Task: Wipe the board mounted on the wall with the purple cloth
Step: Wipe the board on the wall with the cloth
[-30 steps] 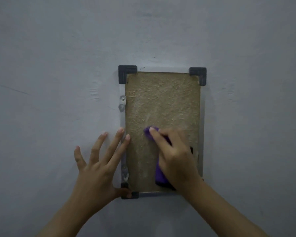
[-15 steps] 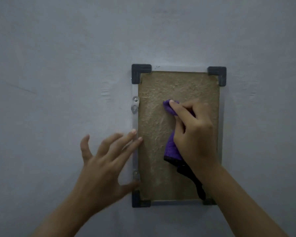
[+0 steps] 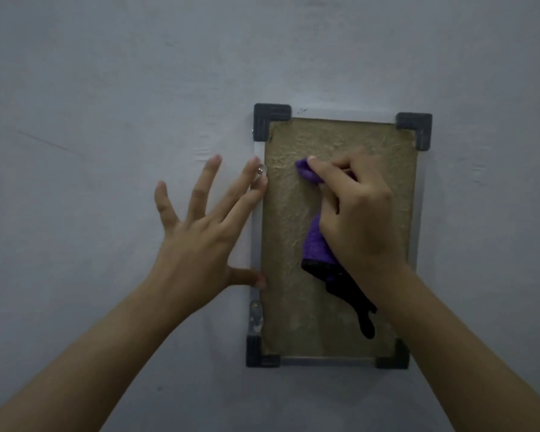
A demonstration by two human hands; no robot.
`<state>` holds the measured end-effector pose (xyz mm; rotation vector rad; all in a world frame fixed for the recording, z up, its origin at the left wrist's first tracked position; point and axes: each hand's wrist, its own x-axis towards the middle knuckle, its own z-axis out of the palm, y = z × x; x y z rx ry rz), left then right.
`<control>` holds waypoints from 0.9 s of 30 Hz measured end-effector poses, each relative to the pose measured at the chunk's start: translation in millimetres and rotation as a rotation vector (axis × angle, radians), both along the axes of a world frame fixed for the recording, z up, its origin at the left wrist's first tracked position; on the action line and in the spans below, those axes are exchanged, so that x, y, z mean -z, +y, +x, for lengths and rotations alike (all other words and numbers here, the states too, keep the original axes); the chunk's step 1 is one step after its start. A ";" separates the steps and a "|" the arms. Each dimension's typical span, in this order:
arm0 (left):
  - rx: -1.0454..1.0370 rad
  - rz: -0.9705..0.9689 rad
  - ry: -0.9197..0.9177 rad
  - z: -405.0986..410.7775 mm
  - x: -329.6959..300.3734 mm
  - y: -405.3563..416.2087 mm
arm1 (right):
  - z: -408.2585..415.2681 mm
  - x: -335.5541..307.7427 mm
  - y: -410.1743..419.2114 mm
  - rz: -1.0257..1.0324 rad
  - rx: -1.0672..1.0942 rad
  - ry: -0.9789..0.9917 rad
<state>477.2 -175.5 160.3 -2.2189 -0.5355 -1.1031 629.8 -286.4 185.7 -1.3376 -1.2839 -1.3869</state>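
The head camera shows the right hand (image 3: 360,213) gripping the bunched purple cloth (image 3: 317,241) against the upper middle of the board (image 3: 287,307) to rub it, while the left hand (image 3: 200,226), fingers spread open, likely steadies the frame (image 3: 255,244).

- The right hand (image 3: 360,210) covers most of the purple cloth (image 3: 317,244), showing only a tip above and a tail below.
- Its wrist hides the board (image 3: 293,307) frame's lower right edge.
- Both forearms run off the bottom edge.
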 end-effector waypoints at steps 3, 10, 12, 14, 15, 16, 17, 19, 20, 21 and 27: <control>-0.004 -0.006 -0.013 -0.6 2.4 -4.6 | -2.2 26.9 -3.1 -0.129 0.022 -0.087; -0.024 0.000 -0.031 0.3 0.8 1.2 | -5.9 -12.7 -10.7 -0.010 -0.079 -0.070; -0.034 -0.021 -0.032 0.3 0.2 -1.6 | -7.0 -22.6 -2.1 -0.020 -0.036 -0.061; -0.040 -0.031 -0.029 -0.2 1.6 -4.3 | -7.4 -13.3 5.7 -0.065 0.023 -0.078; -0.043 -0.030 -0.028 -0.7 3.0 -4.4 | -6.0 -4.7 7.6 -0.081 0.038 -0.087; -0.044 -0.022 -0.025 -1.5 3.5 -3.0 | -5.1 4.4 7.7 -0.087 0.044 -0.090; -0.041 -0.010 -0.022 -2.6 3.0 -1.3 | -5.4 13.0 7.7 -0.082 0.042 -0.091; -0.038 0.000 -0.020 -4.0 0.5 1.7 | -7.3 23.9 9.1 -0.057 0.034 -0.100; -0.041 0.002 -0.017 -4.0 -0.8 1.8 | -7.8 26.9 9.8 -0.056 0.027 -0.104; -0.046 0.001 -0.013 -3.6 -2.0 0.9 | -8.4 29.2 9.4 -0.071 0.019 -0.108; -0.082 -0.016 -0.020 -3.1 1.1 -8.6 | -10.7 64.1 -6.4 -0.286 0.004 -0.169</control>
